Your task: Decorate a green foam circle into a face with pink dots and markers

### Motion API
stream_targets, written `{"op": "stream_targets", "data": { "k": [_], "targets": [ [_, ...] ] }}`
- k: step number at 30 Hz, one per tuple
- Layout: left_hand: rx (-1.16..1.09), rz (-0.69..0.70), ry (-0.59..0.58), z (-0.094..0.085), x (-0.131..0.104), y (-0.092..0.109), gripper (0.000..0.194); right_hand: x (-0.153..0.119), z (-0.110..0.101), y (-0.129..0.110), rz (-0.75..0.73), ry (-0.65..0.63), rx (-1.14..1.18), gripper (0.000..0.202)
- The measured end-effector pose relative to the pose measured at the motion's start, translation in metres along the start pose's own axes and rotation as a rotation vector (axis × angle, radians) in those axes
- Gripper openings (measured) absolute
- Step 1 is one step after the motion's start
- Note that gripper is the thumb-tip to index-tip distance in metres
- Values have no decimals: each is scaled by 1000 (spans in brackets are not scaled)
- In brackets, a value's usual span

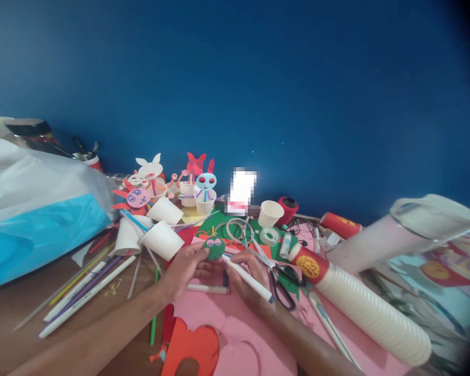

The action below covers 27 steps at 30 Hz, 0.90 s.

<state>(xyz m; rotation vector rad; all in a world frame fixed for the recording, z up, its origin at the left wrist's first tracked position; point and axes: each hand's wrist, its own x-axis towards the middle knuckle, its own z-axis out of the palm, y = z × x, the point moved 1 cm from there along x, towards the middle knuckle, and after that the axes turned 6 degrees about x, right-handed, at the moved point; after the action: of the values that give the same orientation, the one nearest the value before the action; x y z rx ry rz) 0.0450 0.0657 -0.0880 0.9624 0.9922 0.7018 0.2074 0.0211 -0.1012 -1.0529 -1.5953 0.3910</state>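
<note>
Between the thumb and fingers of my left hand (186, 269) is a round green paper face (214, 248) with two pinkish eyes. My right hand (250, 279) grips a white marker (246, 279) with a blue end, its tip close to the lower right of the green face. Beneath the hands, pink paper (235, 318) covers the table, and another marker (207, 288) lies on it just under my fingers. Scissors (278, 271) with black handles rest right of my right hand. Cut orange paper (196, 342) lies in front.
Paper cups (162, 240) lie tipped at left, near paper animal figures (206, 183) standing in cups. Several markers and straws (86, 292) spread on the left. A long cup stack (368, 303) and a roll of tape (269, 236) are at right. A blurred bright screen (242, 190) stands behind.
</note>
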Motion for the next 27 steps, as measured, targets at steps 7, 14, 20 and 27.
{"op": "stream_targets", "data": {
  "k": [7,14,20,27],
  "targets": [
    [-18,32,16,-1,2,-4,23,-1,0,-5,-95,-73,-44,9],
    [6,9,31,1,3,-2,23,0,0,-5,-80,-79,-85,8],
    [9,2,21,1,2,-2,22,-2,1,-2,-66,-69,-87,9],
    [-4,0,22,1,1,-1,23,0,0,-3,-51,-81,-98,7]
  ]
}}
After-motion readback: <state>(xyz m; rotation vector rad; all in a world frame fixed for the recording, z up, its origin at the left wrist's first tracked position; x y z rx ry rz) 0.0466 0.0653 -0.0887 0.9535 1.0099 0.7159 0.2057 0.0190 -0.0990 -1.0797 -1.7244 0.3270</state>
